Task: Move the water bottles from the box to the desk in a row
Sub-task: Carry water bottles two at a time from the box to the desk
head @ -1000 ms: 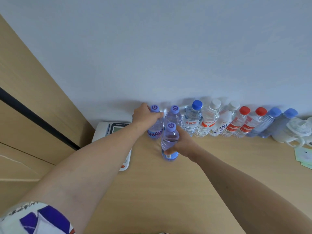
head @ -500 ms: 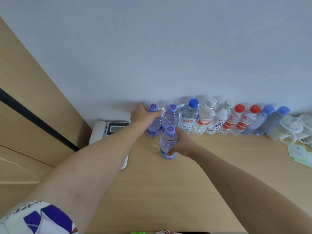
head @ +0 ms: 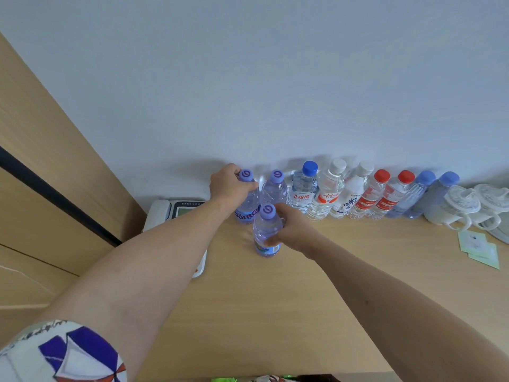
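A row of water bottles lines the back edge of the pale wooden worktop (head: 275, 312) against the white wall (head: 248, 78). From the left stand two lilac-capped bottles, then a blue-capped bottle (head: 303, 193), two white-capped bottles (head: 327, 194), two red-capped bottles with red labels (head: 370, 198) and two tinted blue bottles (head: 413, 195), each touching or just beside its neighbour. Right of the row sit two white lidded cups (head: 457, 209), with pale green paper cards (head: 479, 248) in front of them. A white desk telephone (head: 165, 213) lies left of the row, partly hidden under the left forearm, beside a wooden panel (head: 41, 161) with a black strip.

The left hand (head: 227, 186) is curled round the neck and shoulder of the leftmost lilac-capped bottle (head: 248, 208), which stands upright at the row's left end, touching the second lilac-capped bottle (head: 274, 188). The right hand (head: 292, 228) grips the body of a third lilac-capped bottle (head: 265, 232), which stands upright on the worktop just in front of those two, outside the row. Its long axis is vertical, cap up. It is clear plastic with a violet tint, a lilac cap bearing a spiral mark, and a blue label near the base.
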Tool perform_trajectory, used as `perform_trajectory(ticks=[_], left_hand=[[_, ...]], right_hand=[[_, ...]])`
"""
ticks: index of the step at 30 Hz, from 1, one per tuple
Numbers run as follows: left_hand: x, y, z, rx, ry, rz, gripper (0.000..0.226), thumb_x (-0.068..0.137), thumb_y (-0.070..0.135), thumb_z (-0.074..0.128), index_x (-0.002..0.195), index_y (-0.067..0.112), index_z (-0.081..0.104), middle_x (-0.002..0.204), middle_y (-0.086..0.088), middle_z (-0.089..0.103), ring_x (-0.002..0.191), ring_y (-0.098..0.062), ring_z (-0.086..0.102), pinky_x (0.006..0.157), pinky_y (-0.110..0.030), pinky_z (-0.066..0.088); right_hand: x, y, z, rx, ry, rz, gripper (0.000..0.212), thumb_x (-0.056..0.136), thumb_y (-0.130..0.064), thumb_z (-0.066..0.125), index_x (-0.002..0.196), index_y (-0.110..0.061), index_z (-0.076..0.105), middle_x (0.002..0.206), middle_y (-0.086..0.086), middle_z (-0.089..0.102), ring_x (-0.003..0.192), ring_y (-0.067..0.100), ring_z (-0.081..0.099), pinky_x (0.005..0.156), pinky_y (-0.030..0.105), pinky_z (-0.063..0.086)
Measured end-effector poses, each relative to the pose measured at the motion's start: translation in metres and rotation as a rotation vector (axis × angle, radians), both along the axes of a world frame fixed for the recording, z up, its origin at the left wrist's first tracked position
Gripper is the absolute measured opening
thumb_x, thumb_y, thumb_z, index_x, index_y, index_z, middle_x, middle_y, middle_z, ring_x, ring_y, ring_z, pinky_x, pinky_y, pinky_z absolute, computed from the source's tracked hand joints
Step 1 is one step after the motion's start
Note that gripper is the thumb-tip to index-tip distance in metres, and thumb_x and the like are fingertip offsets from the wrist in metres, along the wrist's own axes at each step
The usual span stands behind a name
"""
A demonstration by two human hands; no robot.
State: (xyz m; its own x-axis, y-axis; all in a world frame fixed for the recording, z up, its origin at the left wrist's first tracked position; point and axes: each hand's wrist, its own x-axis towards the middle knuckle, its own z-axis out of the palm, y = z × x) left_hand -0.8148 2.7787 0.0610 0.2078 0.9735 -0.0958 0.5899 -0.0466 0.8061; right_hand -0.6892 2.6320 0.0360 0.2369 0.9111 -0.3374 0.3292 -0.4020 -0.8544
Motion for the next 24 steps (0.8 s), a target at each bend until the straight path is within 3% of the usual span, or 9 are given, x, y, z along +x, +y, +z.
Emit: perform_trajectory(ticks=[3,7,11,15,18,21,24], left_hand=[[-0.001,0.000,0.001,0.014,0.022,0.003,0.038,0.069,0.033,0.088,0.092,0.015,0.064,0.091,0.002,0.069,0.089,-0.023,0.067,0.079,-0.037,0.057],[0.000,0.002,0.003,0.008,0.039,-0.026,0.039,0.068,0.034,0.089,0.089,0.017,0.061,0.090,0.002,0.067,0.088,-0.024,0.066,0.079,-0.038,0.056],[0.001,0.001,0.004,0.013,0.034,-0.020,0.038,0.069,0.033,0.089,0.086,0.017,0.059,0.090,0.001,0.068,0.087,-0.024,0.066,0.075,-0.035,0.054],[0.000,0.001,0.003,0.005,0.025,-0.007,0.042,0.068,0.033,0.091,0.091,0.015,0.061,0.090,0.002,0.067,0.087,-0.023,0.066,0.075,-0.034,0.053],[-0.004,0.002,0.003,-0.019,0.018,-0.036,0.045,0.068,0.032,0.092,0.095,0.015,0.061,0.084,0.007,0.061,0.086,-0.021,0.063,0.076,-0.032,0.052],[-0.010,0.003,0.005,-0.053,-0.024,-0.066,0.043,0.070,0.031,0.091,0.099,0.016,0.064,0.087,0.008,0.062,0.088,-0.016,0.062,0.076,-0.027,0.048],[-0.015,0.003,0.006,-0.057,-0.046,-0.091,0.039,0.076,0.032,0.087,0.105,0.014,0.069,0.097,0.003,0.066,0.091,-0.013,0.061,0.077,-0.021,0.043]], right_hand=[[0.003,0.003,0.006,-0.040,-0.080,0.073,0.073,0.063,-0.013,0.091,0.127,-0.027,0.059,0.113,-0.009,0.069,0.103,0.012,0.066,0.080,0.027,0.054],[0.000,0.003,0.007,-0.080,-0.130,0.070,0.067,0.061,-0.028,0.095,0.121,-0.025,0.064,0.113,-0.005,0.071,0.105,0.016,0.066,0.090,0.037,0.057],[-0.006,0.008,0.010,-0.025,-0.136,0.033,0.055,0.065,-0.019,0.092,0.116,-0.023,0.070,0.107,-0.001,0.073,0.102,0.019,0.068,0.086,0.040,0.060],[-0.013,0.013,0.013,-0.006,-0.111,0.065,0.059,0.072,-0.006,0.083,0.126,-0.022,0.064,0.112,-0.001,0.071,0.106,0.019,0.066,0.088,0.041,0.059],[-0.016,0.016,0.012,-0.003,-0.107,0.054,0.058,0.070,-0.013,0.087,0.121,-0.023,0.061,0.105,-0.009,0.067,0.098,0.013,0.065,0.077,0.027,0.057],[-0.020,0.021,0.016,0.016,-0.167,0.002,0.044,0.064,-0.027,0.094,0.099,-0.023,0.067,0.086,-0.012,0.065,0.078,0.002,0.059,0.061,0.014,0.044],[-0.021,0.028,0.019,0.003,-0.182,-0.005,0.042,0.065,-0.018,0.091,0.102,-0.016,0.071,0.094,0.002,0.067,0.085,0.015,0.060,0.073,0.032,0.053]])
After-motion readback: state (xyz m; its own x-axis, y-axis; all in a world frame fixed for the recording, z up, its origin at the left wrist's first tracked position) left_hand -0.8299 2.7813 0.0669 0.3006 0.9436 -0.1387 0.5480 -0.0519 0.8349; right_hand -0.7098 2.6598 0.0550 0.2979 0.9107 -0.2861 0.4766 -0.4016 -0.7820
